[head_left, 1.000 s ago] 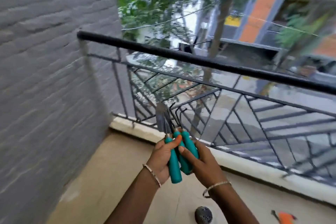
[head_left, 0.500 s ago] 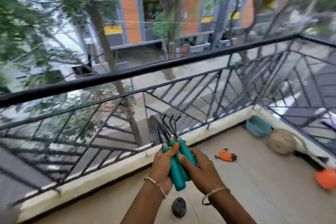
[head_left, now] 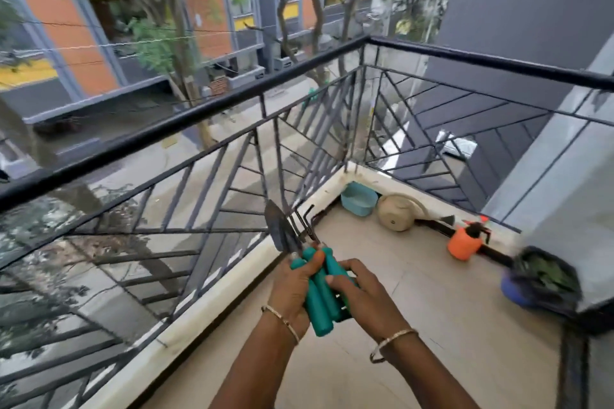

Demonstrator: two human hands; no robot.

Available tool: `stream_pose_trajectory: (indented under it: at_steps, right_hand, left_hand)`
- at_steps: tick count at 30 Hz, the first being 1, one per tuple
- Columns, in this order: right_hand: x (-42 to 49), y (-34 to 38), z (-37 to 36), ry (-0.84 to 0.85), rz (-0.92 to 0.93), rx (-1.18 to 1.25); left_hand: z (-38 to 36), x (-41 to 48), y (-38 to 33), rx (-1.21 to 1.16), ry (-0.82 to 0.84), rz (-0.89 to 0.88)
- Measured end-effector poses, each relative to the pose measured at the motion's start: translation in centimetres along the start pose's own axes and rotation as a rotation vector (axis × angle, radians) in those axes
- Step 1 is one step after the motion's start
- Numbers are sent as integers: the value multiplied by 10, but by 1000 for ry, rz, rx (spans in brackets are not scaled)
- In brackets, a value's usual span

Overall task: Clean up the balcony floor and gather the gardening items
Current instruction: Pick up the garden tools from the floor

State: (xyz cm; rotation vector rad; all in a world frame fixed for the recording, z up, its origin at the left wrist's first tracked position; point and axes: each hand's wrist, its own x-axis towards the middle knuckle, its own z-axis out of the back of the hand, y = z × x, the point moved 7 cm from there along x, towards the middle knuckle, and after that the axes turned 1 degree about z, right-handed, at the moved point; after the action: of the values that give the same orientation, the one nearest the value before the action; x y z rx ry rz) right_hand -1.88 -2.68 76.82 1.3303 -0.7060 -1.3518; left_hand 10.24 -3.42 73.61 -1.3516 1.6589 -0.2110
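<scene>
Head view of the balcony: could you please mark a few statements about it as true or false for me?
1. Both the left hand and the right hand grip the teal-handled tools. True.
2. The orange spray bottle lies inside the blue tub. False: it stands upright on the floor, well apart from the tub.
3. The beige watering can sits beside the blue tub in the corner. True.
4. The tools' metal ends point down at the floor. False: they point up toward the railing.
</scene>
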Motion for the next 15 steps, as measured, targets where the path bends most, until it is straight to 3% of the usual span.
stream_pose_trajectory:
  at_steps: [15]
  right_hand:
    - [147,-30,180,-164,-149,161]
  left_hand:
    - [-162,171,60,65,26,231]
